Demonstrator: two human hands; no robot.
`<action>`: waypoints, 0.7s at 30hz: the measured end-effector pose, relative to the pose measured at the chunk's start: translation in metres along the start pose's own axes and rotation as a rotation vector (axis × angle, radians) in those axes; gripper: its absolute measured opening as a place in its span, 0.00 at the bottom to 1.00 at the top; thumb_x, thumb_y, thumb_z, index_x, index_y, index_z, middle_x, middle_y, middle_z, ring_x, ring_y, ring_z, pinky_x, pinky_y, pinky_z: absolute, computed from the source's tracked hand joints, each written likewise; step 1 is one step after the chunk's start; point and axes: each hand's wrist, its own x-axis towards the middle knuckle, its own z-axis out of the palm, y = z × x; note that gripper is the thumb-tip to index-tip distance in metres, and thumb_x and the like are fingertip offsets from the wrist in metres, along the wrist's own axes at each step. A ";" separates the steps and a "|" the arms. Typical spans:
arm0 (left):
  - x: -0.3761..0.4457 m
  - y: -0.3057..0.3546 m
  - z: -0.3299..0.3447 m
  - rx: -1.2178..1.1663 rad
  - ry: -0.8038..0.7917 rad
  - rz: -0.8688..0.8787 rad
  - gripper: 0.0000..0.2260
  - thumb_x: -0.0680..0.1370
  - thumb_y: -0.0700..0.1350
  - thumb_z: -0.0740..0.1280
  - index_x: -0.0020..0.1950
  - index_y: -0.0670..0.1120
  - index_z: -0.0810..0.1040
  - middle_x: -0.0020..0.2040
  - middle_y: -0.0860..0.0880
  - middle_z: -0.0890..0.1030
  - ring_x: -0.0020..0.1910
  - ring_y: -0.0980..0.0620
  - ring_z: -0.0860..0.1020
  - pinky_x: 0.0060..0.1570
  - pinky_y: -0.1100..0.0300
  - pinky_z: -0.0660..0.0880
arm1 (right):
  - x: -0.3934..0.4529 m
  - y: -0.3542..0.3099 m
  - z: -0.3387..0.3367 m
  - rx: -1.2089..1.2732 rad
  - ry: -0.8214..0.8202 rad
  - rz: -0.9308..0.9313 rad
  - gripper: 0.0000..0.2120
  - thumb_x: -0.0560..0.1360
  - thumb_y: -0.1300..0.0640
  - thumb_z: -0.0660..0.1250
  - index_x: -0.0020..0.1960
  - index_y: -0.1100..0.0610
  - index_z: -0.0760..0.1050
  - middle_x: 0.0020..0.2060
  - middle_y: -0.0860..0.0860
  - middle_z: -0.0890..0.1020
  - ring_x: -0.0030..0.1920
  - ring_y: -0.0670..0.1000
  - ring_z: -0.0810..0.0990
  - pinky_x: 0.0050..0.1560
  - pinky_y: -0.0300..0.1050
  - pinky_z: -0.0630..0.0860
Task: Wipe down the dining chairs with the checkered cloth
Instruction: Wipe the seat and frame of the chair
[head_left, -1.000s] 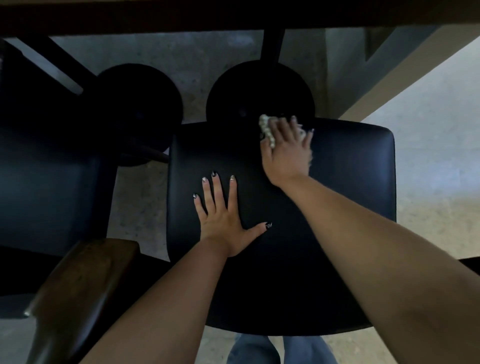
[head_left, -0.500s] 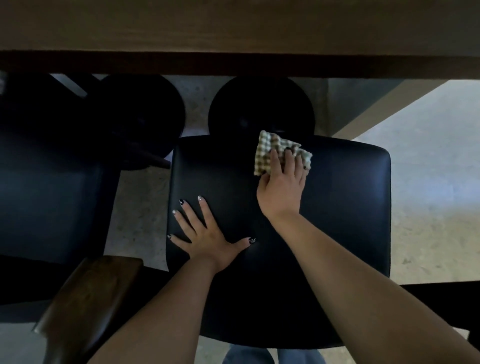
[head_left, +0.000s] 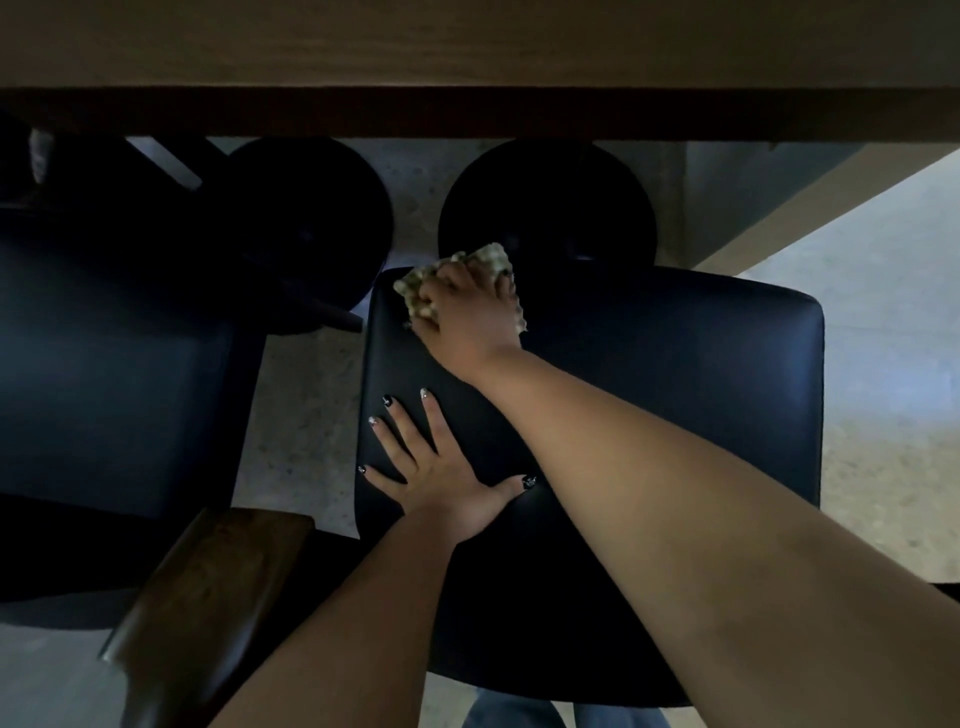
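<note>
From the head camera, looking straight down, a black padded chair seat fills the middle of the view, its far edge lying just short of the wooden desk that spans the top.

The right hand lies at the seat's far left corner, its arm crossing the seat from the lower right. Its grip is clamped on the checkered cloth: the fingers curl over the bunched fabric and press it onto the seat, with green-and-cream checks showing beyond the knuckles and at both sides of the hand.

The left hand rests flat on the seat near its left edge, nearer the camera than the cloth. Its grip is apart, fingers spread and straight, thumb pointing toward the right arm, dark polished nails visible.

Left of the seat stands a second dark chair with a brown wooden armrest nearer the camera. Beyond the seat, under the desk, two round black bases sit on the pale speckled floor.
</note>
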 end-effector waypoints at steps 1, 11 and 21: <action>0.000 0.000 -0.001 -0.004 -0.005 0.002 0.67 0.57 0.79 0.66 0.65 0.55 0.13 0.64 0.48 0.12 0.62 0.45 0.13 0.67 0.28 0.34 | 0.000 -0.002 0.001 -0.016 0.004 -0.001 0.18 0.77 0.49 0.60 0.66 0.52 0.69 0.69 0.52 0.66 0.70 0.62 0.61 0.71 0.64 0.54; -0.002 0.001 -0.004 0.007 -0.024 -0.008 0.68 0.55 0.81 0.64 0.64 0.54 0.12 0.64 0.46 0.12 0.63 0.44 0.14 0.66 0.28 0.34 | -0.040 0.079 -0.016 -0.150 -0.038 0.087 0.33 0.75 0.67 0.56 0.77 0.52 0.54 0.76 0.57 0.53 0.76 0.64 0.47 0.74 0.63 0.46; -0.002 0.002 -0.003 0.010 -0.024 -0.016 0.68 0.56 0.80 0.66 0.64 0.54 0.12 0.64 0.45 0.12 0.61 0.44 0.12 0.66 0.29 0.32 | -0.137 0.194 -0.043 0.157 0.265 0.794 0.39 0.68 0.73 0.59 0.76 0.52 0.59 0.77 0.55 0.54 0.76 0.59 0.49 0.74 0.57 0.53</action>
